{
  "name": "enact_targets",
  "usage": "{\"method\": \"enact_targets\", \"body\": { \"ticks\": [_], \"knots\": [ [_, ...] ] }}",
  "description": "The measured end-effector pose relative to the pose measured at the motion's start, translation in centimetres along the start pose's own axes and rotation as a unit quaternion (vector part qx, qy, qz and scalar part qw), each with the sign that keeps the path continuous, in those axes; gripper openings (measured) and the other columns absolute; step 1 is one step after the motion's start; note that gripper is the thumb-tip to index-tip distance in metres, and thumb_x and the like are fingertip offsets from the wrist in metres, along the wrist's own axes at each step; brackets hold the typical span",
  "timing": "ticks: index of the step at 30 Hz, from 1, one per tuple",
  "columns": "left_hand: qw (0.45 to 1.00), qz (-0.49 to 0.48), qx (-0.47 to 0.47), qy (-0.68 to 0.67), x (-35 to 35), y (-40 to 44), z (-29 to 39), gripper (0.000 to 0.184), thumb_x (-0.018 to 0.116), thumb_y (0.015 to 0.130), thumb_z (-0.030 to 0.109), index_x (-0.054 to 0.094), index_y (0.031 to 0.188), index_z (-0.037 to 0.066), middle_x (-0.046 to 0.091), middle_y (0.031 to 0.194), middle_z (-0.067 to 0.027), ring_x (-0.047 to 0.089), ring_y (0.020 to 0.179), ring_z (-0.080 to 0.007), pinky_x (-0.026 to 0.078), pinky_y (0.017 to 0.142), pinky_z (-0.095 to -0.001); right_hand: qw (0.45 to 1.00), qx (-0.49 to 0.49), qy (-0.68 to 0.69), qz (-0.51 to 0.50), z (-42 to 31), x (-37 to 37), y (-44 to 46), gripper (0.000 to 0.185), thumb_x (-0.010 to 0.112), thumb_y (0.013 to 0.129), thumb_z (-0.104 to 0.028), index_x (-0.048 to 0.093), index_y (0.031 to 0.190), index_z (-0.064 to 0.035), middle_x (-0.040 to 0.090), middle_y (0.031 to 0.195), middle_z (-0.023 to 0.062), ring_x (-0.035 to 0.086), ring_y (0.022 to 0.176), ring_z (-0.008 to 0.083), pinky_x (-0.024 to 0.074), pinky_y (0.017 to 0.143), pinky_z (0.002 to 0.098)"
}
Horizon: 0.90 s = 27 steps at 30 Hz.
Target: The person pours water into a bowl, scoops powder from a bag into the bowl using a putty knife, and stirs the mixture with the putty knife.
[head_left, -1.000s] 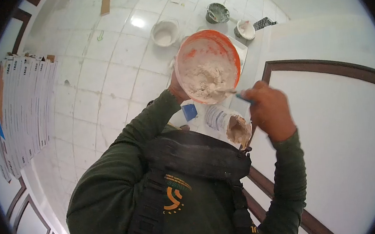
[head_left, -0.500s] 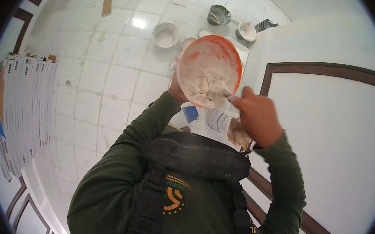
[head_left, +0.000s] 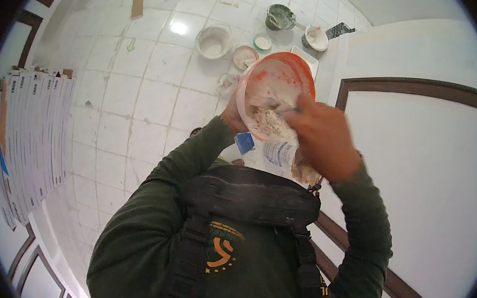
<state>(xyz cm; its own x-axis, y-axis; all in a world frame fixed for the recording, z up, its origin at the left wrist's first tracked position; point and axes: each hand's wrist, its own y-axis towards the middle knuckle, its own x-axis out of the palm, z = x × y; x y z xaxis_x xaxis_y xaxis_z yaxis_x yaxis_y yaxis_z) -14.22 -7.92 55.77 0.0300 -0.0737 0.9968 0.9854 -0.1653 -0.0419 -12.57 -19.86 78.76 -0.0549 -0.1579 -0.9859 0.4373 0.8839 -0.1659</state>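
An orange bucket (head_left: 301,72) is tilted in front of me, its inside smeared with pale residue. In it lies a lumpy, whitish plaster-like mix (head_left: 270,125). My left hand (head_left: 232,117) grips the bucket from its left side, with most of the fingers hidden behind it. Over the right rim, my right hand (head_left: 325,136) is closed, slightly blurred, around a hand tool (head_left: 286,111) with a metal neck. The tool's far end is in the mix, so its exact kind cannot be made out. Below the bucket stands an opened printed bag (head_left: 278,153), partly covered by my right hand.
A blue object (head_left: 244,143) lies under the bucket. Beyond are a whitish bucket (head_left: 213,43), a small bowl (head_left: 245,57), a dark bucket (head_left: 280,17) and a white pail (head_left: 315,39). Long cartons (head_left: 33,137) stand at left; a brown-framed white panel (head_left: 426,179) is at right.
The bucket has shifted slightly right and down, uncovering the small bowl behind it. My right hand and the tool have moved further over the bucket's mouth, and the mix has been pushed about.
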Motion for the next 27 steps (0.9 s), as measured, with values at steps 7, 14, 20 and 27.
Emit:
{"method": "enact_targets", "body": {
  "ticks": [7,14,20,27],
  "knots": [
    [1.0,-0.004,-0.015,0.009,-0.1,0.4,1.5,0.06,0.033,0.098,0.052,0.037,0.14,0.009,0.045,0.139,-0.0123,0.048,0.125,-0.027,0.043,0.104,-0.0448,0.994,0.089,0.06,-0.027,3.3,-1.3,-2.3,0.011,0.06,0.074,-0.003,0.066,0.083,-0.005,0.06,0.085,0.013,0.064,0.072,0.0288,0.0513,0.062,0.0404],
    [0.999,-0.04,-0.01,-0.021,1.0,0.1,2.1,0.061,0.03,0.098,0.055,0.035,0.142,0.012,0.044,0.141,-0.0102,0.047,0.126,-0.0257,0.045,0.102,-0.045,0.975,0.207,0.067,-0.039,6.2,1.3,-3.2,0.02,0.065,0.076,-0.016,0.069,0.091,-0.003,0.065,0.084,0.0154,0.062,0.085,0.0349,0.049,0.075,0.045],
    [0.997,-0.042,-0.006,-0.062,2.0,0.1,1.8,0.069,0.036,0.092,0.063,0.034,0.144,0.017,0.042,0.143,-0.0127,0.044,0.129,-0.0318,0.04,0.105,-0.0533,0.791,0.348,0.464,-0.194,6.4,3.2,-3.7,0.025,0.064,0.079,-0.017,0.066,0.079,0.0074,0.059,0.062,0.0071,0.051,0.05,0.0118,0.0403,0.046,0.0279],
    [0.998,-0.027,0.034,-0.035,2.6,0.0,2.0,0.054,0.033,0.1,0.048,0.036,0.141,0.013,0.046,0.138,-0.0089,0.05,0.124,-0.0239,0.045,0.101,-0.044,0.7,0.327,0.611,-0.171,4.8,5.5,-4.0,0.02,0.063,0.082,-0.009,0.061,0.089,0.0104,0.061,0.063,0.0065,0.043,0.038,0.0053,0.0306,0.034,0.0211]
  ]
}}
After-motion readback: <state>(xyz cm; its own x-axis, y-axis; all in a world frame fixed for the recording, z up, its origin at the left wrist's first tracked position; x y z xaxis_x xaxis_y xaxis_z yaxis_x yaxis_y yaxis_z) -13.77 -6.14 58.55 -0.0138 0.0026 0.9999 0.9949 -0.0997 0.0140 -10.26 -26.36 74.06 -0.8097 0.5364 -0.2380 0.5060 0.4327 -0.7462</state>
